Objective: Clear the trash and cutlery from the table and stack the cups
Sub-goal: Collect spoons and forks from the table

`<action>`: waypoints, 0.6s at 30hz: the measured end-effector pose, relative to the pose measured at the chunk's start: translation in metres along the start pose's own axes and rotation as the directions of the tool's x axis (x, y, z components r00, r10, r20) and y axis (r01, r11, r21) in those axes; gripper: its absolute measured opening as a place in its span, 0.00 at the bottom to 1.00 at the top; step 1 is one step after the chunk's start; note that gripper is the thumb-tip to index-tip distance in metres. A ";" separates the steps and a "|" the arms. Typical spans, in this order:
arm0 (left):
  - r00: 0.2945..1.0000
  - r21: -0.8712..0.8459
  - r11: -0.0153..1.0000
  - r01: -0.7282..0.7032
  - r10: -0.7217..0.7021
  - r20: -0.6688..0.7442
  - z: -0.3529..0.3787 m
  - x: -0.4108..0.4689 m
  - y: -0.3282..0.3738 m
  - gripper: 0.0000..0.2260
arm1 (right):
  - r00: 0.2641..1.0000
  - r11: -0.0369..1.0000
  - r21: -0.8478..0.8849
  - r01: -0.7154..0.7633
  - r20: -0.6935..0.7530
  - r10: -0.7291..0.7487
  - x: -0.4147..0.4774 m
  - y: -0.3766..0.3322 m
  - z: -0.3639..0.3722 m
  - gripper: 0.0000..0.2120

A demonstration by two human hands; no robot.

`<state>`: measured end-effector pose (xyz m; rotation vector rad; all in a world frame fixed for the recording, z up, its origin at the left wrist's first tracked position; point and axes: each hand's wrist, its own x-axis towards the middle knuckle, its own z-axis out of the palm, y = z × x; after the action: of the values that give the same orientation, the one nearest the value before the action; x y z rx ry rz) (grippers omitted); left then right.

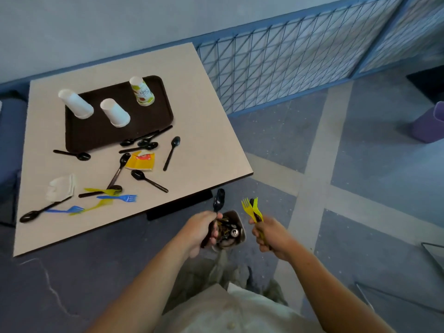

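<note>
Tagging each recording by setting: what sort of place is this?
Probably a canteen or food-court seating area: a dark serving tray with upturned paper cups on a laminate table, scattered plastic spoons, and a floor bin holding a can by the person's feet.

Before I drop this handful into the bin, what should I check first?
1. Grip of left hand on black spoon: ok.
2. Grip of right hand on yellow forks: ok.
3. Mouth of bin uncovered: ok.
4. Both hands directly over the bin: cannot tell; the right hand looks off to its side.
5. The table cleared: not ok; spoons, forks, a napkin and a yellow wrapper remain.
</note>
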<state>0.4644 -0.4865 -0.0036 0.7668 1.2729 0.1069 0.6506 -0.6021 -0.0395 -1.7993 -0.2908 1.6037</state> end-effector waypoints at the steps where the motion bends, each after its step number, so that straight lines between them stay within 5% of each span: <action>1: 1.000 0.018 1.000 0.005 -0.005 0.003 0.003 0.001 -0.006 0.07 | 1.000 1.000 -0.007 -0.014 -0.005 0.014 0.002 0.007 -0.003 0.12; 11: 0.979 0.287 0.954 0.084 -0.026 -0.201 0.010 0.075 -0.053 0.03 | 0.980 0.964 -0.178 -0.197 -0.075 0.186 0.092 0.081 0.003 0.09; 18: 0.933 0.417 0.871 0.260 -0.115 -0.341 -0.003 0.195 -0.113 0.14 | 0.969 0.863 -0.441 -0.246 -0.093 0.228 0.191 0.131 0.022 0.03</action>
<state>0.4874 -0.4769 -0.2276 1.0505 1.6968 -0.2567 0.6333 -0.5774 -0.2704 -2.2913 -0.4710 1.7737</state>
